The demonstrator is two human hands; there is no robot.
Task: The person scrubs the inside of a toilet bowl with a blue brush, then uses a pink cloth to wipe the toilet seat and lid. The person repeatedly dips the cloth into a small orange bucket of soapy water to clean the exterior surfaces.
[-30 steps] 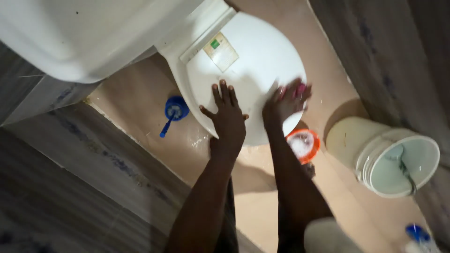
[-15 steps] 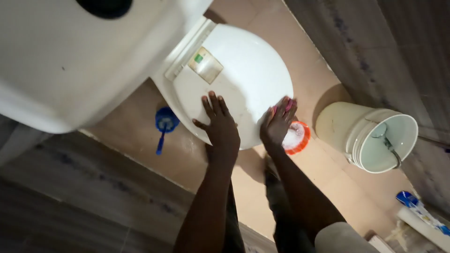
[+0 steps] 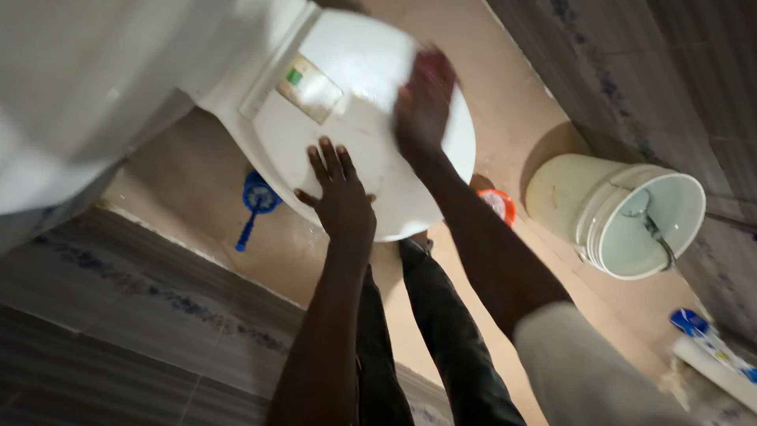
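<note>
A white toilet with its lid (image 3: 355,150) shut fills the upper middle; a small rectangular sticker (image 3: 309,88) sits near the hinge. My left hand (image 3: 339,193) lies flat on the lid's near part, fingers spread. My right hand (image 3: 424,99) is further up the lid, blurred, pressed on something pink that shows only as a smear at the fingertips. The white cistern (image 3: 95,87) fills the upper left.
A cream bucket (image 3: 623,217) with water and a metal handle stands to the right. A small orange bowl (image 3: 498,203) of white foam sits on the tan floor by the toilet. A blue toilet brush (image 3: 254,201) lies to the left. Grey tiled walls close in on both sides.
My right hand has swept from the lid's near right edge up toward the hinge side. My left hand has stayed flat on the lid. The camera has shifted.
</note>
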